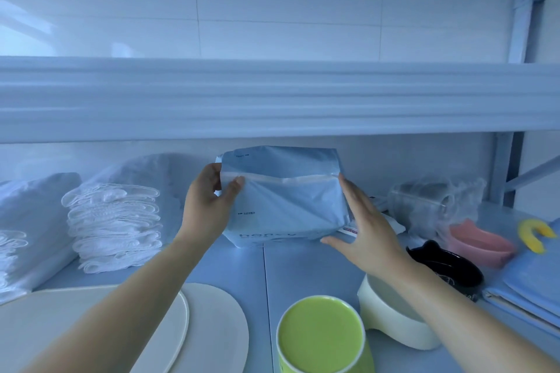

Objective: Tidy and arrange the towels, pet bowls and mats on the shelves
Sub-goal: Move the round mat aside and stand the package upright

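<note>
A pale blue plastic pack (285,200) stands upright at the middle of the shelf (263,269), its base on the shelf board. My left hand (209,206) grips the pack's upper left edge, thumb in front and fingers behind. My right hand (363,230) lies flat with spread fingers against the pack's right side. A stack of folded white towels (115,227) sits to the left. Near the front stand a green bowl (321,336), a cream bowl (391,324), a black bowl (454,266) and a pink bowl (481,239).
Cream oval mats (209,330) lie at the front left. More white towels in plastic (33,221) fill the far left. A clear wrapped bundle (436,203) sits at the back right. Blue folded mats (533,281) with a yellow piece (533,233) lie right. An upper shelf beam (272,97) hangs overhead.
</note>
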A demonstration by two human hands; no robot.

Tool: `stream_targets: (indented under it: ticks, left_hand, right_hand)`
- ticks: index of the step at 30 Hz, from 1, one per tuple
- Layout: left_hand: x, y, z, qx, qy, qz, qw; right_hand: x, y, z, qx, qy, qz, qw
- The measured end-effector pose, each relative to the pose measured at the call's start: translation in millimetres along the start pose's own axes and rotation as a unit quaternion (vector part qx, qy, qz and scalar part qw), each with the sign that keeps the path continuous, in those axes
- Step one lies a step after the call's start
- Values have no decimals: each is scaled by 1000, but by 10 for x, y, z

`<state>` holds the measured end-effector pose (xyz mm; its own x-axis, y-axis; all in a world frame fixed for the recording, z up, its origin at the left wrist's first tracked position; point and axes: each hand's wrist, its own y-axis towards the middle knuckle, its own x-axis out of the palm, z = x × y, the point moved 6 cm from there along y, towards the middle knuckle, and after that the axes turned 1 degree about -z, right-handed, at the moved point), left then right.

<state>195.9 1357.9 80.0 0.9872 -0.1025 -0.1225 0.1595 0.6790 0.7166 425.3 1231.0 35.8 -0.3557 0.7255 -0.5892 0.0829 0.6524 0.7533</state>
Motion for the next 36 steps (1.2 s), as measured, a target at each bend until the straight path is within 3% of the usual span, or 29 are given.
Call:
stream_targets:
  ticks: [6,13,24,31,36]
  left_hand:
    - [-105,86,-32,-1,11,23,1000]
    - [-213,-249,-356,95,106,8,990]
    - [-103,204,-561,60,81,42,994]
    - [-41,440,-754,54,83,27,995]
    - [51,404,-980,20,109,-78,991]
  right_hand:
    - [42,222,85,-20,20,36,999]
    - [134,455,71,-6,62,114,992]
    - [161,730,38,-6,48,238,970]
    - [465,798,128,-7,11,157,987]
    - [710,854,94,48,-20,-15,999]
